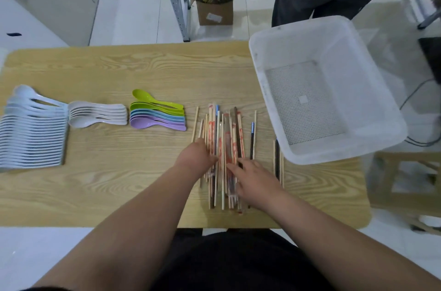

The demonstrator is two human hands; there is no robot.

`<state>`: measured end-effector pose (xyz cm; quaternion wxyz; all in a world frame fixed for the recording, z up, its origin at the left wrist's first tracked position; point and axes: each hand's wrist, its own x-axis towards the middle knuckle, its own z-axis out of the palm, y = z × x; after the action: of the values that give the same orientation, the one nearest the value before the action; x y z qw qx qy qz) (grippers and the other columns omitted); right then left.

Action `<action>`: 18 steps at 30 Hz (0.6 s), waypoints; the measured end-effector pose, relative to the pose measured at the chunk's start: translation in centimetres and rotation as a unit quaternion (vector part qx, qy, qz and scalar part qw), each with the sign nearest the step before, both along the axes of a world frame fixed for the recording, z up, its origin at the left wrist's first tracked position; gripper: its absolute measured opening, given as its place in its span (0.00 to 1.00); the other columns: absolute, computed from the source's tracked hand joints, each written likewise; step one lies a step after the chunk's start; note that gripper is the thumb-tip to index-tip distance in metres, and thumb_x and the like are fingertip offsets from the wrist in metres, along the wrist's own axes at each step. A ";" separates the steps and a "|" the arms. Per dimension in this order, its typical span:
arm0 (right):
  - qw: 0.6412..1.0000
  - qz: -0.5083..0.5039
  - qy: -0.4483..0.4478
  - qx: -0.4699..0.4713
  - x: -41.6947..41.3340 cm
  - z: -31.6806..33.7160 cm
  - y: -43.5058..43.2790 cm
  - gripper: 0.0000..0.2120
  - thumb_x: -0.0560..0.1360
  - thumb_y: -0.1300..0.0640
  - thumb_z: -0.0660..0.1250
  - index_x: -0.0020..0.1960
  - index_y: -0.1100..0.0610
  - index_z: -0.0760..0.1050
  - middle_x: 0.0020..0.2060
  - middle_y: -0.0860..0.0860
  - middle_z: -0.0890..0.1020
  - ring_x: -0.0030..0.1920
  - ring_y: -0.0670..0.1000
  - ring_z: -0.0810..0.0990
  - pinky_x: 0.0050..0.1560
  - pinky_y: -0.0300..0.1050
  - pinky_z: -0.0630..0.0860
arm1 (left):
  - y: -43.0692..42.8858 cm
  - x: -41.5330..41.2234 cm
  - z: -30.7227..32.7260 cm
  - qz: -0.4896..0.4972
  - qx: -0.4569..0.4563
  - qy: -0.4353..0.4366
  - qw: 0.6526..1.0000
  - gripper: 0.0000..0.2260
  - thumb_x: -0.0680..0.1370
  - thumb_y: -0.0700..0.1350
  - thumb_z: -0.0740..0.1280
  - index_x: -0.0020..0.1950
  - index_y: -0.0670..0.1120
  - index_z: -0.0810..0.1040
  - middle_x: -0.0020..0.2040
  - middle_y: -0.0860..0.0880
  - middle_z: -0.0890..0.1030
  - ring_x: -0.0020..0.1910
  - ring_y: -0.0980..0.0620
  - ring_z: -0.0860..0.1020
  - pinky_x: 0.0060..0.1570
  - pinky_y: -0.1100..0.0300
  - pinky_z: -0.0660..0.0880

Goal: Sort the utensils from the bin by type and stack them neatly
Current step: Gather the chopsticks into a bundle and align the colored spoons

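Chopsticks (224,138) are lying in a loose pile on the table (119,183), just left of the white bin (346,52), which is standing empty. Both hands are working on that pile. The left hand (196,154) is pressing against the side farther from the bin, its fingers tucked out of sight, so I cannot tell whether it is gripping anything. The right hand (255,178) is lying over the side nearer the bin, fingers straight and holding nothing.

Three spoon groups are sitting farther from the bin, beyond the pile: coloured spoons (157,116), then beige spoons (95,115), then a long row of pale blue spoons (33,133) farthest off.

Sorting is looking nearly finished, and squaring up the chopsticks seems to be the step in hand. A few stray chopsticks (277,161) are resting just beside the bin's near corner, apart from the pile. The next move is probably calling for sweeping those strays in, squeezing the sticks parallel and evening their ends.
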<state>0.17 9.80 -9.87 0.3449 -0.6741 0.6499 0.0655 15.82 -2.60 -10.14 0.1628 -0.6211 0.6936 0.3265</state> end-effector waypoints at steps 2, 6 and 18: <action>0.999 -0.027 -0.025 -0.013 -0.1 -0.2 -0.4 0.26 0.81 0.49 0.59 0.78 0.48 0.61 0.75 0.52 0.65 0.74 0.56 0.63 0.69 0.55 0.71 | -0.1 -0.7 -0.1 0.011 0.003 -0.017 1.000 0.23 0.76 0.54 0.72 0.61 0.40 0.70 0.57 0.40 0.80 0.59 0.40 0.78 0.51 0.54 0.73; 0.992 -0.109 -0.044 -0.041 0.4 -0.6 -1.4 0.16 0.79 0.44 0.63 0.65 0.45 0.69 0.59 0.47 0.71 0.58 0.50 0.73 0.54 0.49 0.78 | -0.2 -1.5 -0.4 0.003 0.007 -0.036 0.999 0.18 0.77 0.49 0.70 0.61 0.39 0.73 0.57 0.40 0.80 0.58 0.41 0.79 0.50 0.55 0.73; 0.952 -0.299 -0.062 -0.002 0.3 -0.8 -3.0 0.10 0.81 0.55 0.62 0.60 0.51 0.66 0.40 0.49 0.77 0.33 0.49 0.78 0.29 0.44 0.73 | 0.8 1.7 -0.5 0.026 0.064 0.015 0.998 0.11 0.74 0.44 0.67 0.54 0.42 0.74 0.48 0.43 0.82 0.49 0.41 0.81 0.41 0.58 0.71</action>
<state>0.49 6.76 -10.70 0.3867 -0.4521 0.7994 -0.0839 17.55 -1.85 -10.63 0.1832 -0.6222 0.6576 0.3834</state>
